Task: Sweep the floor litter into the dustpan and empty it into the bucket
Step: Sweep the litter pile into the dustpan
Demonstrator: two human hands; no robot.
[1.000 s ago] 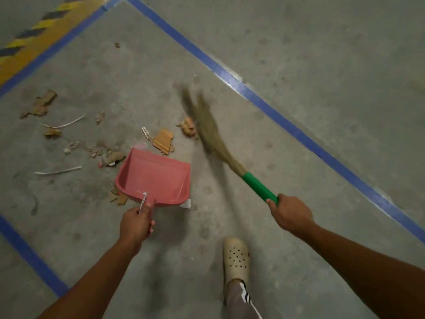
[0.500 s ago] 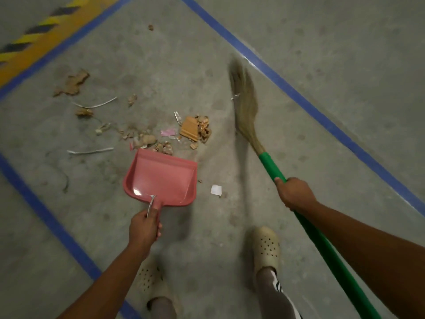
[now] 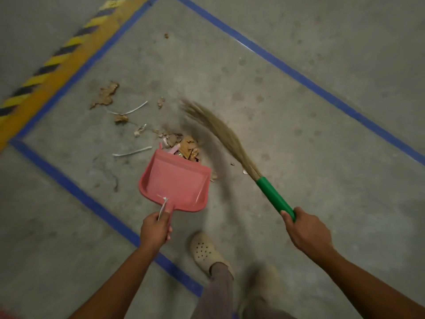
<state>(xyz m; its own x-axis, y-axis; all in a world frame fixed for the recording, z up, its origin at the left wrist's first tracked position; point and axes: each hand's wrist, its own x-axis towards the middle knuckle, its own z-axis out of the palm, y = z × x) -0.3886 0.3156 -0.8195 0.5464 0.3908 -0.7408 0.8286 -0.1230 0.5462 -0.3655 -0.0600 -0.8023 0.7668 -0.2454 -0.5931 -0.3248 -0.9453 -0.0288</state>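
My left hand (image 3: pixel 155 231) grips the handle of a pink dustpan (image 3: pixel 176 180) that rests on the concrete floor, mouth facing away from me. A pile of cardboard scraps and wrappers (image 3: pixel 184 147) lies right at its front lip. My right hand (image 3: pixel 307 231) holds the green handle of a grass broom (image 3: pixel 273 196); its straw head (image 3: pixel 218 130) is blurred and lies just right of the pile. More litter, torn brown paper (image 3: pixel 104 94) and white strips (image 3: pixel 131 153), is scattered to the left. No bucket is in view.
Blue floor tape (image 3: pixel 96 203) frames the swept area, and a yellow-and-black hazard stripe (image 3: pixel 53 63) runs at the upper left. My feet in pale clogs (image 3: pixel 203 250) stand just behind the dustpan.
The broom head has swung left toward the dustpan, bunching the scraps against its lip. The white scrap seen right of the pan is gone from sight. The view shifted.
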